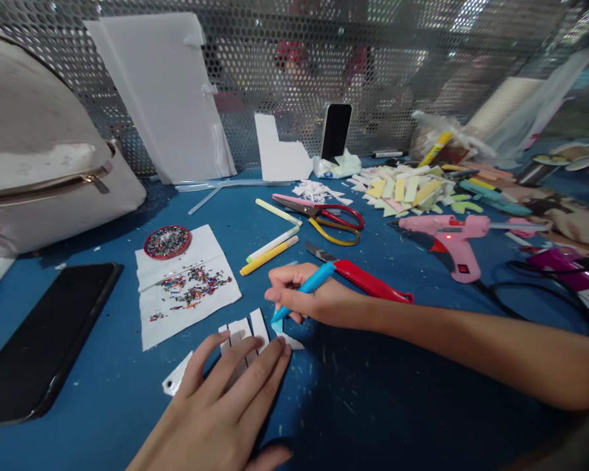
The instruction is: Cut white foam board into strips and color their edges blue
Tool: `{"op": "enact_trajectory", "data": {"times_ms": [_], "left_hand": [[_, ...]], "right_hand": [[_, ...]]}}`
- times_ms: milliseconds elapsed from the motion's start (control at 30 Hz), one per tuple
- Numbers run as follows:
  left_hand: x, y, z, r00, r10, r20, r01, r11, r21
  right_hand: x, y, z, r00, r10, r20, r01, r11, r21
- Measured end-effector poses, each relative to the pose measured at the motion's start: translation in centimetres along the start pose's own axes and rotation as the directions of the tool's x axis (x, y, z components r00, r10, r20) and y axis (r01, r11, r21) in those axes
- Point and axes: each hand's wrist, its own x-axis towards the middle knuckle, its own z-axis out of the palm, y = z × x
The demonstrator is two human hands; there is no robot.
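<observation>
My right hand (319,294) is closed around a blue marker (307,288), its tip down on a small white piece (288,341) that carries a patch of light blue. Flat on the table, my left hand (233,386) has its fingers spread over several white strips (258,325) and touches the edge of the small piece. A white tag-like piece with a dark hole (175,376) pokes out left of those fingers. Just beyond my right hand lie a red-handled utility knife (368,280) and three capped markers, one of them yellow (269,256).
Scissors (336,219) lie behind the markers. A pink glue gun (456,235) with a lit red light rests at right, near a heap of pastel pieces (407,186). At left are a phone (49,333), a backpack (53,157) and paper (152,327) with colourful bits.
</observation>
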Motion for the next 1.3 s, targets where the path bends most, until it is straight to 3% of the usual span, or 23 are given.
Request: {"op": "enact_trajectory", "data": {"times_ms": [1300], "left_hand": [[0.15, -0.02, 0.11, 0.999, -0.005, -0.042, 0.004, 1.0, -0.007]], "right_hand": [[0.08, 0.09, -0.05, 0.997, -0.032, -0.07, 0.03, 0.999, -0.021]]}}
